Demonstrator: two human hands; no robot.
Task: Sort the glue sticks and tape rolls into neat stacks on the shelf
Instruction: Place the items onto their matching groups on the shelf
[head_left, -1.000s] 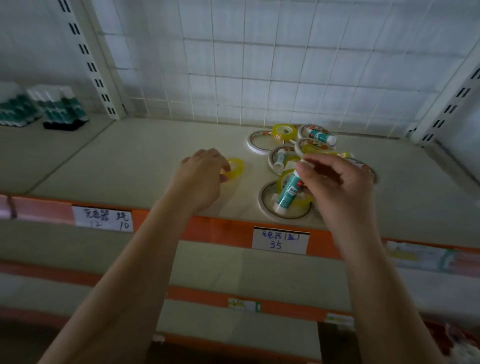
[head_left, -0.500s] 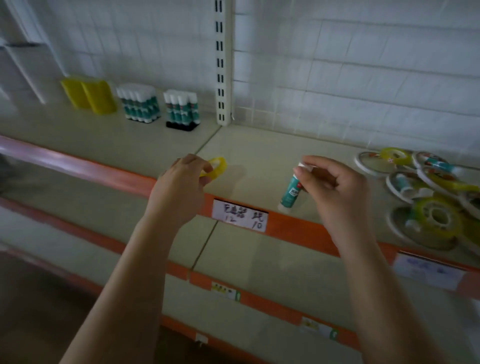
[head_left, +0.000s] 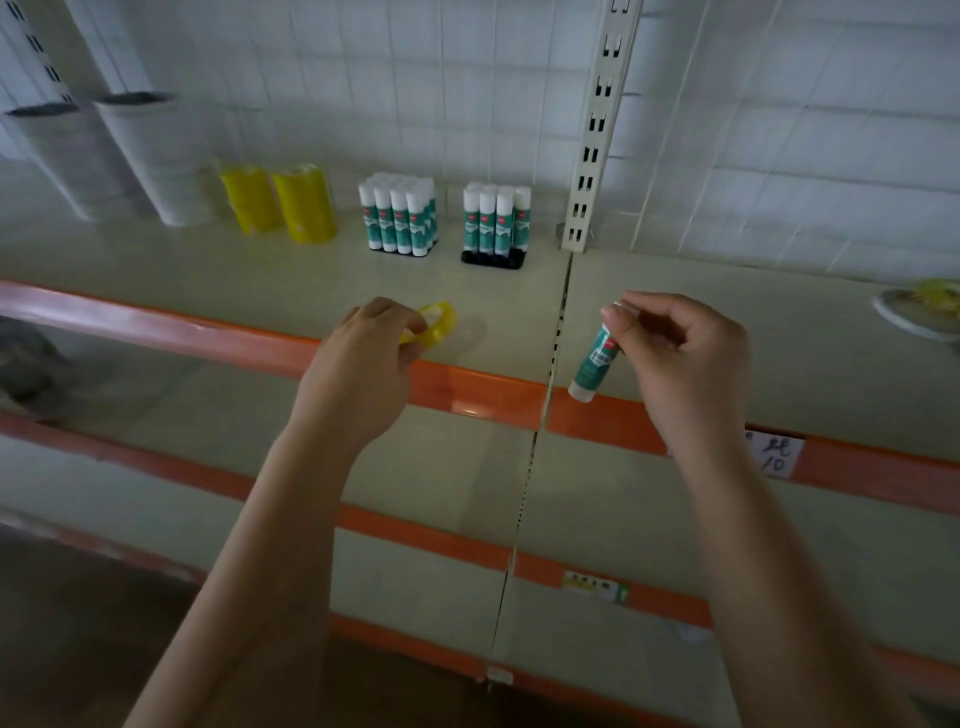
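Left hand (head_left: 363, 364): fingers curled, pinching yellow tape roll (head_left: 434, 322) above shelf (head_left: 208, 260) front edge. Right hand (head_left: 680, 358): fingertips pinching cap of glue stick (head_left: 595, 364), stick hanging tilted over orange rail (head_left: 467, 387). Upright glue stick packs (head_left: 397, 215) and yellow roll stacks (head_left: 304, 202) at shelf back.

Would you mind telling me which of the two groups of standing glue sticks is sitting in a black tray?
The right-hand group of glue sticks, beside the slotted upright post, stands in a black tray with empty front sockets. No such tray shows around the left-hand group.
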